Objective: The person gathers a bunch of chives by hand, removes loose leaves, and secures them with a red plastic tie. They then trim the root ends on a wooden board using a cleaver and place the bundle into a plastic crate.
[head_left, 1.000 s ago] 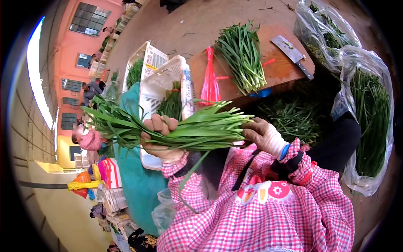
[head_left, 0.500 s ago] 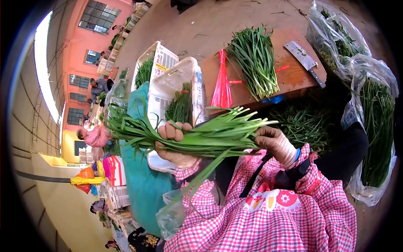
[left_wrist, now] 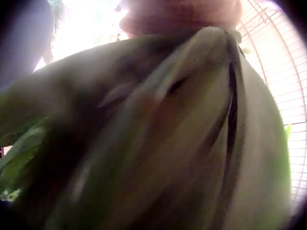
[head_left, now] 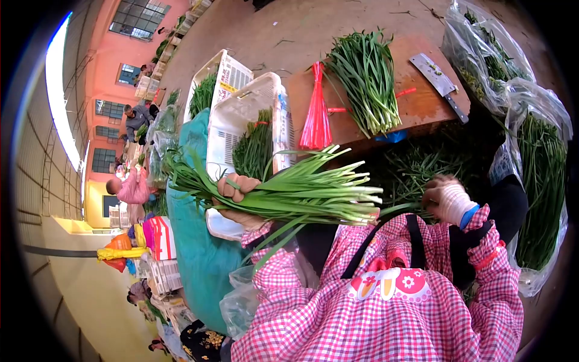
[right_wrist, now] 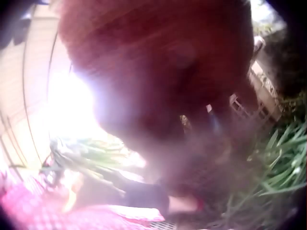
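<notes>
In the head view my left hand (head_left: 238,196) grips a bundle of long green leaves (head_left: 301,192) around its middle, pale stem ends to the right and leaf tips to the left. Blurred leaves (left_wrist: 192,124) fill the left wrist view. My right hand (head_left: 448,199), wrapped in pale material, is apart from the bundle, over loose leaves (head_left: 416,175). A leaf runs close to its fingers; blur hides whether they hold it. Dark and smeared, the right hand (right_wrist: 168,72) covers much of the right wrist view.
A wooden board (head_left: 422,54) bears another leaf bunch (head_left: 365,84), a cleaver (head_left: 435,75) and red plastic strips (head_left: 316,114). White crates (head_left: 247,102) with greens stand behind the left hand, beside teal cloth (head_left: 196,241). Plastic bags of greens (head_left: 534,181) lie at right.
My right hand has moved away from the bundle's stem ends, to the right and over the loose leaves. The left hand keeps its grip, and the stem ends are more spread out.
</notes>
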`<state>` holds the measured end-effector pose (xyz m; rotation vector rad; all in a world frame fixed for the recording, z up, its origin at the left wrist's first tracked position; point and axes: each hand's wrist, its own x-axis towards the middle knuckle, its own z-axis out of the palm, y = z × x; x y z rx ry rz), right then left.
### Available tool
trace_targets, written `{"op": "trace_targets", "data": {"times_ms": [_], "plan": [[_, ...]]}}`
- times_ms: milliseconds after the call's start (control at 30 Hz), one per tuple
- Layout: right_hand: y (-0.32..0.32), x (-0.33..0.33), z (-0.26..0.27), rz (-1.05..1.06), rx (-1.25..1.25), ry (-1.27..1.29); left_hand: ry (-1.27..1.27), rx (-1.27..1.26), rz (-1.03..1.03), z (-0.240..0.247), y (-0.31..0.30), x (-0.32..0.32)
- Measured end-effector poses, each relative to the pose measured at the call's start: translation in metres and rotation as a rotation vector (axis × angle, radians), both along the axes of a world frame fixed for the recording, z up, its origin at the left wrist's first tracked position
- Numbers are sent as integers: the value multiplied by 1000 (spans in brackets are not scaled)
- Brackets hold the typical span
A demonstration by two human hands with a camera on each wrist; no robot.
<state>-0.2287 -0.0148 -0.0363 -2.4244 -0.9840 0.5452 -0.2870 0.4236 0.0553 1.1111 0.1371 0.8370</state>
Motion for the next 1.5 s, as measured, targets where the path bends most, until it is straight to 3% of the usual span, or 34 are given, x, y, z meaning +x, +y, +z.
{"op": "trace_targets", "data": {"times_ms": [33, 67, 100, 200, 267, 300, 400, 467, 600, 633, 667, 700, 733, 867, 1067, 1133, 1200, 1333, 1500], "plan": [[0, 0, -1, -42, -100, -228, -242, -236, -333, 9, -5, 2], [-1, 1, 0, -90, 64, -156, -487, -476, -666, 13, -9, 6], [2, 3, 10, -136, 229, -82, -525, -373, -842, 14, -6, 8], [28, 4, 46, -222, 574, 121, -408, -377, -829, 9, 11, 1], [46, 3, 62, -219, 701, 333, -401, -344, -971, 23, 6, 8], [57, 1, 62, -179, 784, 268, -399, -330, -1041, 27, 2, 12], [74, 6, 69, -52, 576, 186, -403, -439, -927, 25, -9, 9], [80, 7, 74, 11, 513, 352, -405, -435, -972, 28, -15, 14], [95, 4, 75, -91, 625, 823, -343, -390, -939, 34, -30, 16], [99, 6, 69, -65, 581, 846, -391, -233, -1083, 34, -27, 28], [103, 10, 64, -31, 537, 863, -312, -201, -966, 31, -32, 22], [105, 11, 65, -51, 573, 906, -292, -248, -829, 29, -43, 20], [105, 9, 65, -77, 603, 958, -285, -393, -840, 32, -44, 21], [94, 10, 76, -292, 764, 1169, -279, -460, -896, 30, -54, 25], [93, 8, 61, -129, 650, 991, -218, -344, -863, 31, -69, 32], [94, 7, 69, -167, 624, 949, -199, -302, -805, 30, -76, 32], [96, 6, 68, -269, 755, 935, -135, -357, -634, 21, -77, 25], [101, 7, 45, -427, 925, 869, -159, -352, -657, 11, -75, 23], [100, 3, 52, -497, 1009, 1040, -172, -376, -604, 2, -66, 23]]}}
